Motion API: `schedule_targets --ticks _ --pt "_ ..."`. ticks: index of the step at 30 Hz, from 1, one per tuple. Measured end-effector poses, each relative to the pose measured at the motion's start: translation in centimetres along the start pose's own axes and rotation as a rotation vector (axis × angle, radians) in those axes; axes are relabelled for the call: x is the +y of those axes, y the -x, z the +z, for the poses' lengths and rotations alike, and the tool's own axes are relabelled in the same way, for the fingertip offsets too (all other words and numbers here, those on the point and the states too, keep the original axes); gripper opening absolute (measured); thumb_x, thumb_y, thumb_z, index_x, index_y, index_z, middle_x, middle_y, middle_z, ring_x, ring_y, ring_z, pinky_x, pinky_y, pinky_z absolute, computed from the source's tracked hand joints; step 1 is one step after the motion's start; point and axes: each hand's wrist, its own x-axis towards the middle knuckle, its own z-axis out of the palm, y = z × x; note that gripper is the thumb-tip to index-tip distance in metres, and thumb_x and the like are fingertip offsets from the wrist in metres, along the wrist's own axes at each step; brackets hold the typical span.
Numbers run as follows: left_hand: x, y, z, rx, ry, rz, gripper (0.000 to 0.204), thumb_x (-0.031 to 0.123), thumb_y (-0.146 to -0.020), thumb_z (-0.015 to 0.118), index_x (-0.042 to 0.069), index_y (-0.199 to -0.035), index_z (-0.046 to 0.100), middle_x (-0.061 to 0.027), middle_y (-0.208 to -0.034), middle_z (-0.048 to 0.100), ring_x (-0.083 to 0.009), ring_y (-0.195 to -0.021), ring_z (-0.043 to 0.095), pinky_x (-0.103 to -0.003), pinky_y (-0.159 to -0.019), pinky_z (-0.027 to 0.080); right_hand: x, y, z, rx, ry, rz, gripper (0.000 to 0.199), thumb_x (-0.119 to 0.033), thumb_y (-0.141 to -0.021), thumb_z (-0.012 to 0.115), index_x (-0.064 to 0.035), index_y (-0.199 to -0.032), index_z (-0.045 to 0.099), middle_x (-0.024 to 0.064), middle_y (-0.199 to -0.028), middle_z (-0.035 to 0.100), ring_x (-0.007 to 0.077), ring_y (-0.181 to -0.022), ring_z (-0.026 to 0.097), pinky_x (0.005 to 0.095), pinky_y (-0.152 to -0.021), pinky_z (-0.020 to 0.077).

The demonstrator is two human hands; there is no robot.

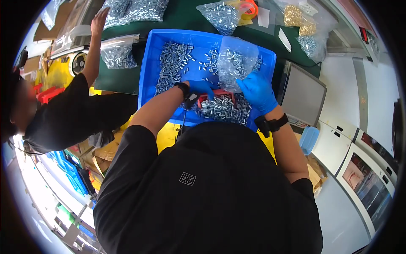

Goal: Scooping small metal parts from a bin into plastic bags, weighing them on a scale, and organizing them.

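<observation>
A large blue plastic bin (145, 63) on the bench holds many small silvery metal sleeves (171, 59). In its near part, a red plastic scoop-like container (219, 92) sits among a heap of these parts. My left hand (200, 87), in a blue glove, is closed at this container's left edge; its fingertips are partly hidden. Gloved in blue as well, my right hand (257, 92) pinches the near right edge of a clear plastic bag (237, 46). The bag lies over the bin's right half, with metal sleeves showing in or through it.
Bags of metal parts (116, 57) lie left of and behind the bin. An orange tape roll (249, 8) and brass-coloured parts (292, 16) are at the back right. A grey monitor-like panel (305, 95) stands right. Another person's arm (94, 55) reaches over the bench at left.
</observation>
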Motion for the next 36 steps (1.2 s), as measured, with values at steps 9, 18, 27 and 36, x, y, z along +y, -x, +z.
schedule_targets --ticks 9,18,27,36 --pt "-0.6 10.7 -2.5 0.150 0.284 -0.084 0.055 0.015 -0.071 0.062 0.000 -0.124 0.058 -0.0128 -0.103 0.068 -0.0221 -0.085 0.068 -0.036 -0.080 0.056 -1.2 1.5 2.7 0.075 -0.062 0.024 0.020 -0.018 -0.087 0.068 -0.0070 -0.070 0.062 0.0097 -0.068 0.050 0.0288 -0.070 0.054 0.0411 -0.063 0.0445" --pt "-1.0 17.2 -3.3 0.373 0.596 0.109 0.063 0.018 -0.077 0.063 -0.003 -0.135 0.048 -0.0137 -0.115 0.065 -0.0223 -0.098 0.065 -0.035 -0.092 0.052 -3.3 1.1 3.6 -0.066 0.109 -0.115 0.012 -0.019 -0.084 0.066 -0.0121 -0.075 0.067 0.0085 -0.073 0.055 0.0284 -0.073 0.058 0.0420 -0.065 0.0464" --pt "6.6 19.8 0.6 0.518 0.554 0.270 0.030 0.022 -0.085 0.062 0.000 -0.105 0.065 -0.0102 -0.100 0.068 -0.0168 -0.089 0.065 -0.030 -0.082 0.052 -4.3 3.5 3.9 -0.216 0.132 0.005 0.011 -0.022 -0.086 0.063 -0.0118 -0.082 0.067 0.0081 -0.074 0.058 0.0277 -0.067 0.062 0.0410 -0.061 0.0488" --pt "16.6 13.2 4.5 0.743 -0.430 -0.061 0.051 0.041 -0.080 0.070 -0.007 -0.097 0.067 -0.0182 -0.084 0.071 -0.0280 -0.080 0.070 -0.039 -0.076 0.055 -5.5 3.7 5.4 -0.280 0.064 -0.045 0.010 -0.012 -0.079 0.059 -0.0085 -0.076 0.067 0.0129 -0.070 0.066 0.0296 -0.065 0.067 0.0418 -0.058 0.0523"
